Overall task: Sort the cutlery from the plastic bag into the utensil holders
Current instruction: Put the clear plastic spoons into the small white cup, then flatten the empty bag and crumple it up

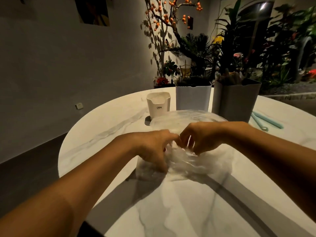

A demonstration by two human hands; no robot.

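Observation:
A clear plastic bag [193, 161] lies crumpled in the middle of the white marble table [119, 117]. My left hand [153, 147] grips the bag's near left part with curled fingers. My right hand [200, 137] pinches the bag's top right beside it, and the two hands almost touch. The cutlery inside the bag is not visible. Behind the bag stand three utensil holders: a small cream one [158, 104], a taller white one [193, 97], and a grey one [237, 100] with wrapped items sticking out of it.
Pale blue straws or sticks [266, 121] lie on the table to the right of the grey holder. A dark round spot [147, 120] sits by the cream holder. Plants and a branch with orange fruit stand beyond the table's far edge.

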